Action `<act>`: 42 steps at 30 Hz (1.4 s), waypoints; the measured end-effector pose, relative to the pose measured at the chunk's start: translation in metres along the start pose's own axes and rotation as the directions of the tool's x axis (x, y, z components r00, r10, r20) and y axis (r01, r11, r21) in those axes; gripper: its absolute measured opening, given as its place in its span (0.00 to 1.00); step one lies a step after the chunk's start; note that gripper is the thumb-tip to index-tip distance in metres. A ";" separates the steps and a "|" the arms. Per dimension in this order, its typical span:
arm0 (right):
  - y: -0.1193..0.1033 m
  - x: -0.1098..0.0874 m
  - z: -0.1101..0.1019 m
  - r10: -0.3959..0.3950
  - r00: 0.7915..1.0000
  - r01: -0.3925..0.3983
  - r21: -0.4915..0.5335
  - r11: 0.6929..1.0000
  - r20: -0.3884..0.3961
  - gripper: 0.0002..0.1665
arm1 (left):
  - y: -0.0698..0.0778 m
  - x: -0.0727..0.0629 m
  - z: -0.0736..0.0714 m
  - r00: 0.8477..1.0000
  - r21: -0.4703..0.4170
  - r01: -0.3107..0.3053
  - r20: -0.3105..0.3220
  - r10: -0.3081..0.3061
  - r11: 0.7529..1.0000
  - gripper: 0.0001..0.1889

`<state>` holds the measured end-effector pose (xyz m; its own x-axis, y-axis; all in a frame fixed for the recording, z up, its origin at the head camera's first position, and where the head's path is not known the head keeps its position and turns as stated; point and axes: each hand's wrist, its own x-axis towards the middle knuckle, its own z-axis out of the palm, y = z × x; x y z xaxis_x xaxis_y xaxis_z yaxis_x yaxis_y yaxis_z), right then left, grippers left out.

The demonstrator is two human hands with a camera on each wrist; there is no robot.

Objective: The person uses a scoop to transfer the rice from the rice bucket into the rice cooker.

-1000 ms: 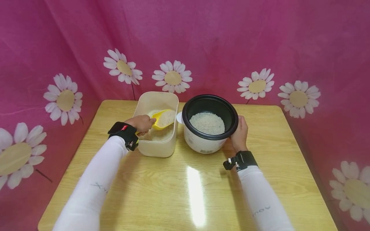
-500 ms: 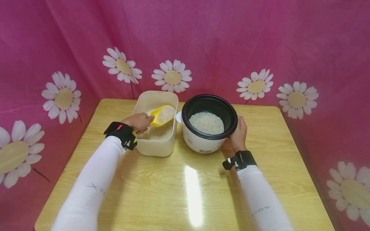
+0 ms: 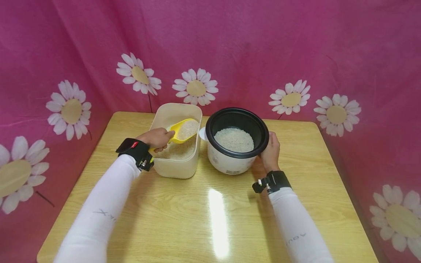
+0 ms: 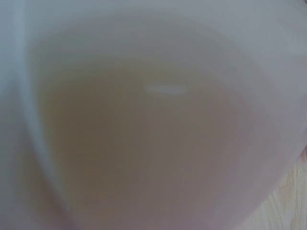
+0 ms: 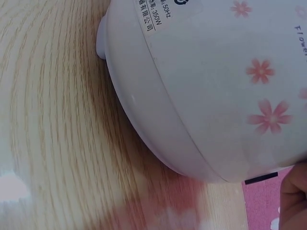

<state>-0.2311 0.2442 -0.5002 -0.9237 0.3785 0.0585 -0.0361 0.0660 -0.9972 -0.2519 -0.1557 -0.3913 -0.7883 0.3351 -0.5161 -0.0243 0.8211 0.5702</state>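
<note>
My left hand (image 3: 156, 138) grips the handle of a yellow scoop (image 3: 175, 136) heaped with rice. The scoop is over the rice inside a tall cream container (image 3: 177, 170), near its right wall. Beside it stands a white rice cooker (image 3: 227, 164) with a black inner pot (image 3: 245, 120) that has rice (image 3: 234, 140) in its bottom. Against the cooker's right side rests my right hand (image 3: 271, 151), its fingers partly hidden behind the wall. Pink flowers and a label show on the cooker (image 5: 216, 96) in the right wrist view. The left wrist view is blurred by the container's wall (image 4: 158, 143).
Both vessels stand on a light wooden table (image 3: 184, 219), toward its back edge. A pink curtain (image 3: 243, 54) with large white daisies surrounds the table at the back and sides. A bright light reflection lies on the front of the tabletop.
The loaded scoop has risen slightly inside the container, and my left hand has shifted a little left. My right hand stays at the cooker.
</note>
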 end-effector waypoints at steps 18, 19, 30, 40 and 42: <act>-0.001 -0.002 0.001 -0.015 1.000 0.014 -0.058 0.998 -0.012 0.16 | -0.003 -0.009 -0.003 1.000 -0.187 -0.008 -0.010 0.006 0.982 0.25; -0.001 -0.002 0.001 -0.014 1.000 0.014 -0.057 0.998 -0.010 0.16 | -0.003 -0.009 -0.004 1.000 -0.210 -0.009 -0.008 0.008 0.978 0.25; -0.001 0.000 0.000 -0.026 0.999 0.025 -0.053 0.998 -0.021 0.16 | -0.001 -0.009 -0.005 0.997 -0.356 -0.073 -0.024 0.069 0.932 0.23; 0.000 -0.001 -0.001 -0.033 0.999 0.032 -0.069 0.997 -0.012 0.16 | -0.006 -0.009 0.000 0.996 -0.395 -0.086 -0.050 0.072 0.914 0.22; 0.000 -0.001 -0.001 -0.036 0.999 0.035 -0.072 0.997 -0.013 0.16 | -0.007 -0.010 0.001 0.996 -0.402 -0.084 -0.049 0.071 0.912 0.23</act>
<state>-0.2298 0.2445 -0.5007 -0.9169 0.3877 0.0951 -0.0409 0.1458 -0.9885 -0.2435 -0.1636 -0.3909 -0.8172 0.3692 -0.4426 -0.2028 0.5346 0.8204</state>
